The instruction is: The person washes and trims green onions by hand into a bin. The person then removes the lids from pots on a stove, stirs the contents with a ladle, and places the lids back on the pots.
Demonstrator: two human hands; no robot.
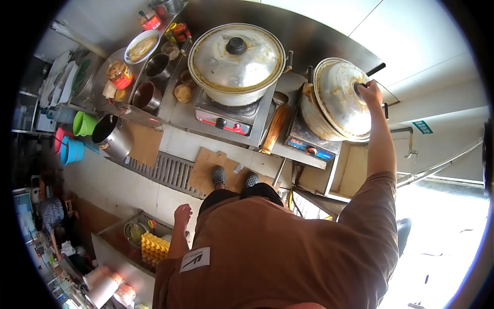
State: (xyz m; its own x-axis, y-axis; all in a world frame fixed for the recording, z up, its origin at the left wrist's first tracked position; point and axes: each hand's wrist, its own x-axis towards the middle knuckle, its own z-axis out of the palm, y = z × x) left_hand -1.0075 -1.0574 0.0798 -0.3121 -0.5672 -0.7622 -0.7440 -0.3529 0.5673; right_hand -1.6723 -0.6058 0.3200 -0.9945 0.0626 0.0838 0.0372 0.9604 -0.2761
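My right hand (369, 93) reaches out to the right stove, its fingers closed round the black knob (359, 90) of a dented metal lid (337, 90). That lid lies askew over a large pot (315, 119), whose stained side shows at the lower left. Whether the lid is raised off the rim, I cannot tell. At my side hangs my left hand (182, 214), fingers curled in and nothing visible in them. A second large pot (226, 96) stands on the left burner under its own metal lid (239, 59).
Between the burners lies a brown-handled brush-like tool (274, 129). To the left are metal containers (147, 96), a white bowl (142, 46) and red-labelled jars (119, 75). Yellow egg trays (154, 248) sit behind my left hand. A floor grate (167, 172) runs below the stoves.
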